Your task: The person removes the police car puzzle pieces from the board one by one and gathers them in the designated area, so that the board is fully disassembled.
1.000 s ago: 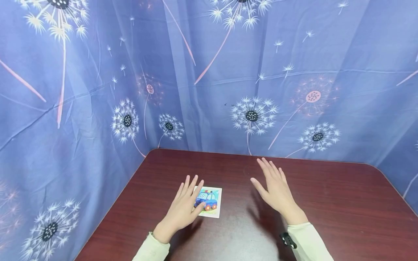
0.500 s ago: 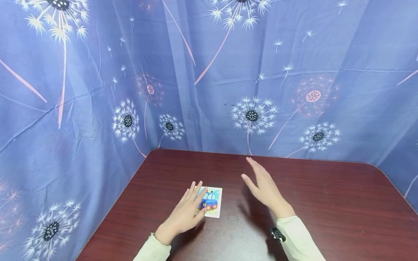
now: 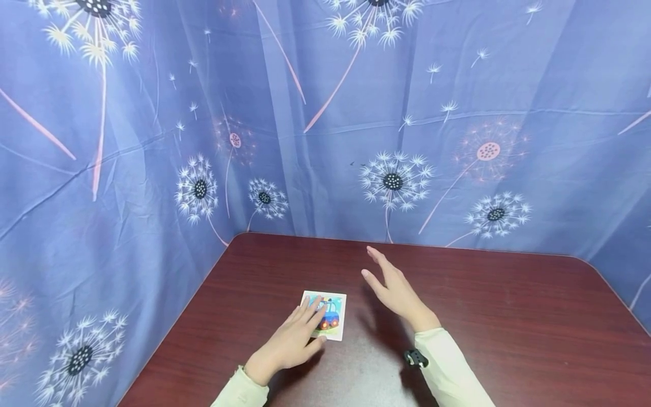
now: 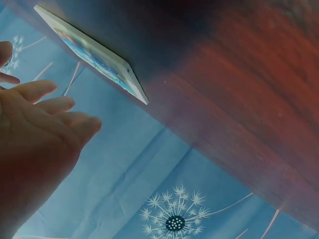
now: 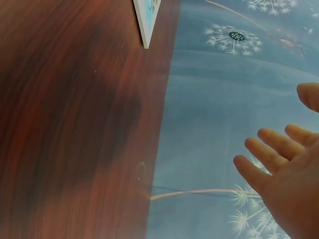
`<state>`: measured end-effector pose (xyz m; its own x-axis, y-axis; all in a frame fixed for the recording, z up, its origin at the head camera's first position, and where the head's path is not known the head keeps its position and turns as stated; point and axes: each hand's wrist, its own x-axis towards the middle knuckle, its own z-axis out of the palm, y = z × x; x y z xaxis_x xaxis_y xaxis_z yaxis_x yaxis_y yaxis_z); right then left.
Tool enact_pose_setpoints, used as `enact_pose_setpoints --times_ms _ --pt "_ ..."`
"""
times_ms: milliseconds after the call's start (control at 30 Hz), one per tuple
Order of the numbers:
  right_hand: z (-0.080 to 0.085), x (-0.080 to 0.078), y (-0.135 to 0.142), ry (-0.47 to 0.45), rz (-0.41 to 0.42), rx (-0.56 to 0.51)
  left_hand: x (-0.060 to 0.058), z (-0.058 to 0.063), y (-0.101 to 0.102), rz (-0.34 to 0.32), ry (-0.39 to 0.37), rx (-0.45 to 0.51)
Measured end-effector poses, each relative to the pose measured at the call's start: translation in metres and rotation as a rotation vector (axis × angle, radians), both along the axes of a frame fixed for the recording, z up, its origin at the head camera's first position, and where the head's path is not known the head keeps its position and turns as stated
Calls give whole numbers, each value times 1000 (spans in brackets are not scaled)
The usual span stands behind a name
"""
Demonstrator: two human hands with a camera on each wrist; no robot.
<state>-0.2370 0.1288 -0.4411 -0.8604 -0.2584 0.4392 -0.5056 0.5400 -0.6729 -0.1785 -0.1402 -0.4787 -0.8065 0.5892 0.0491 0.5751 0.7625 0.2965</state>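
Observation:
A square picture board with a white border and a blue cartoon car lies flat on the table. My left hand is over its left side, fingers straight and hiding part of the picture. In the left wrist view, a gap shows between that hand and the board. To the right of the board, my right hand is held above the table, holding nothing, its thumb apart from the straight fingers. The right wrist view shows one corner of the board, away from the right hand.
The dark red-brown wooden table has rounded far corners. A blue curtain with dandelion prints hangs along its back and left side. A black strap is at the right sleeve.
My right hand has moved left, closer to the board. My left hand has shifted slightly right and nearer the front edge. The board has stayed in place.

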Motion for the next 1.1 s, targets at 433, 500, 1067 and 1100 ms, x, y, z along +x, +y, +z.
enact_pose_setpoints --times_ms 433,500,1067,1100 --pt "-7 -12 -23 -58 116 -134 -1 -4 4 -18 -50 -65" --pt "-9 -14 -26 -67 134 -141 -1 -4 4 -20 -60 -72" --pt "-22 -29 -64 -241 271 -172 -1 -6 6 -24 -119 -107" --pt "-25 -30 -66 -249 283 -161 -1 -6 6 -25 -120 -107"
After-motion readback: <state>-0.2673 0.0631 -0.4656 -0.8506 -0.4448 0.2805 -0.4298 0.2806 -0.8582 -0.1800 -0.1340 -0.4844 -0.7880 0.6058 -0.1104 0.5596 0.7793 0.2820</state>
